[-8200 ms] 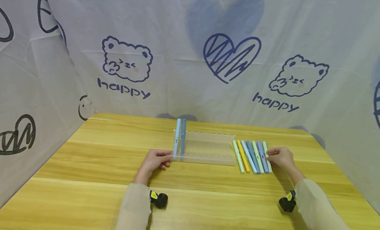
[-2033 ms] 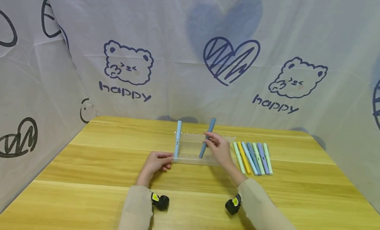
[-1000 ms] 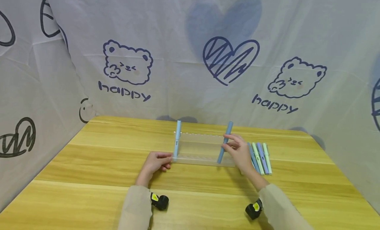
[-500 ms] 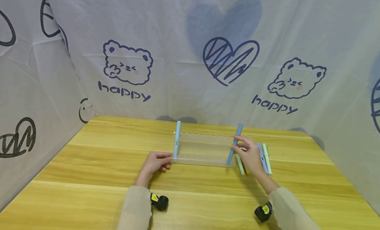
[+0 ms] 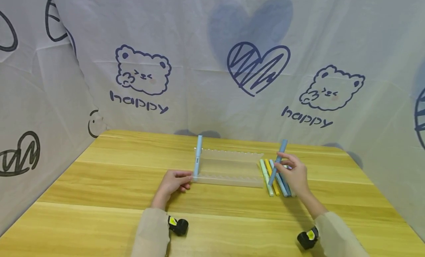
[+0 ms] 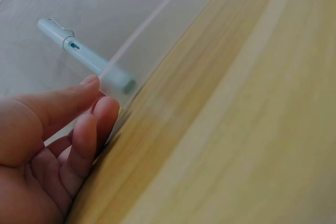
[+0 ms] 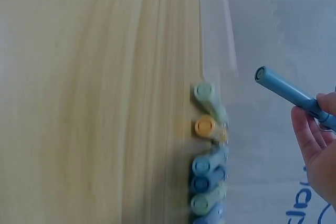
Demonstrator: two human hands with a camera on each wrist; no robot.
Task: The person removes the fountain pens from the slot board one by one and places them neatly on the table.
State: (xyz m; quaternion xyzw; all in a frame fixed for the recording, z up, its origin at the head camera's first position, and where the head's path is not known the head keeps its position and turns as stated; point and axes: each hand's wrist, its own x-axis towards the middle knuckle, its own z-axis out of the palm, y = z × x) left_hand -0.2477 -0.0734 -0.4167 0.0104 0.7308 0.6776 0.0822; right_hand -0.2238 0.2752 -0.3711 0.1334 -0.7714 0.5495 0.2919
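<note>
From the head view, the right hand (image 5: 296,176) pinches a blue pen (image 5: 277,162) tilted above the row of pens (image 5: 274,179) lying right of the clear rack (image 5: 229,168). In the left wrist view, the left hand (image 6: 50,145) grips the rack's near left corner beside a standing light-blue pen (image 6: 84,54). The right wrist view shows the held pen raised over the row's capped ends on the wooden table (image 7: 79,103).

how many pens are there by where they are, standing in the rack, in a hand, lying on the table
Standing in the clear rack: 1, a light blue pen
Held in the right hand: 1, a blue pen
Lying in the row of pens on the table: 6 in view; the right wrist picture's edge cuts the row off
Total: 8 in view
</note>
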